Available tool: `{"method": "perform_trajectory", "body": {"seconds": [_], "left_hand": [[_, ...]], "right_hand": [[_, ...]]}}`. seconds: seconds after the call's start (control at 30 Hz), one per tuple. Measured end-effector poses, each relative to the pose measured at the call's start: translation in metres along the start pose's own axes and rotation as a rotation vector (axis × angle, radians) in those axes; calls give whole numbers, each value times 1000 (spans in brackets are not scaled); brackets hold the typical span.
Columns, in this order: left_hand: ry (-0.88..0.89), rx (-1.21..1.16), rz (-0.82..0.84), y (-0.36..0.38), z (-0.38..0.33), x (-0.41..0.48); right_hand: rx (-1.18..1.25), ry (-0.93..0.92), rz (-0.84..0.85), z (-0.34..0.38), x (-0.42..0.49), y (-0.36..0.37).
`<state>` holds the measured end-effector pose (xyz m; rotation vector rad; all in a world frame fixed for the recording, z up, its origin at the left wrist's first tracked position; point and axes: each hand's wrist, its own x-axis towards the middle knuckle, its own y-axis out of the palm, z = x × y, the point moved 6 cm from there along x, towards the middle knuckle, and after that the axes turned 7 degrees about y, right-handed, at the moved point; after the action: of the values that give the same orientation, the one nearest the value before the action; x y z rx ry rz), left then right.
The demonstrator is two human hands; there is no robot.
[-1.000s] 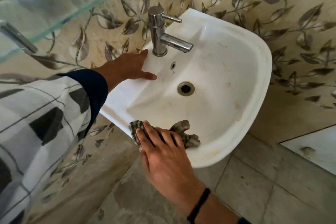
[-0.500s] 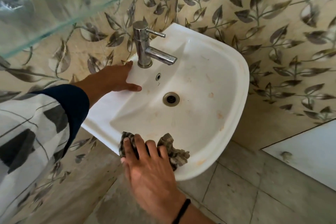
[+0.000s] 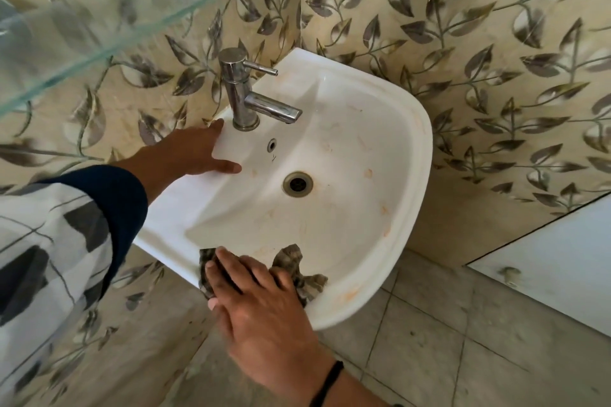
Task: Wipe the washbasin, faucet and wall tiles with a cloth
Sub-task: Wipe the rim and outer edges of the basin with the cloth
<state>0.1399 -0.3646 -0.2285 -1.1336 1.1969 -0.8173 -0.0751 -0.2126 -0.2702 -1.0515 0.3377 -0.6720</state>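
Observation:
A white washbasin [image 3: 410, 155] with faint orange stains hangs in a tiled corner. A chrome faucet [image 3: 243, 92] stands at its back, and the drain [image 3: 297, 183] is in the middle. My left hand [image 3: 195, 150] rests flat on the basin's left rim just beside the faucet base, fingers straight. My right hand [image 3: 254, 291] presses a checked brown cloth [image 3: 292, 263] against the near rim of the basin, fingers spread over it; most of the cloth is hidden under the hand. Leaf-patterned wall tiles [image 3: 479, 53] cover both walls behind the basin.
A glass shelf [image 3: 109, 10] juts out from the left wall above the faucet. The floor [image 3: 429, 340] has grey tiles. A white panel [image 3: 555, 258] lies at the lower right against the wall.
My right hand has slid the cloth a little left along the near rim. My left hand stays on the rim by the faucet. The view has shifted down and right.

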Motion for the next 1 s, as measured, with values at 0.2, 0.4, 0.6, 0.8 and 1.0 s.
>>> {"method": "perform_trajectory", "body": {"seconds": [0.2, 0.4, 0.6, 0.8, 1.0], "left_hand": [[-9, 0, 4, 0, 1, -2], [-13, 19, -8, 2, 1, 0], [-31, 26, -1, 4, 3, 1], [-53, 5, 12, 8, 8, 5], [-59, 8, 28, 10, 7, 7]], "right_hand": [[-25, -65, 70, -7, 6, 6], [-34, -67, 48, -8, -1, 7], [1, -56, 55, -10, 4, 12], [-1, -37, 120, -11, 6, 16], [-8, -35, 105, -12, 5, 15]]}}
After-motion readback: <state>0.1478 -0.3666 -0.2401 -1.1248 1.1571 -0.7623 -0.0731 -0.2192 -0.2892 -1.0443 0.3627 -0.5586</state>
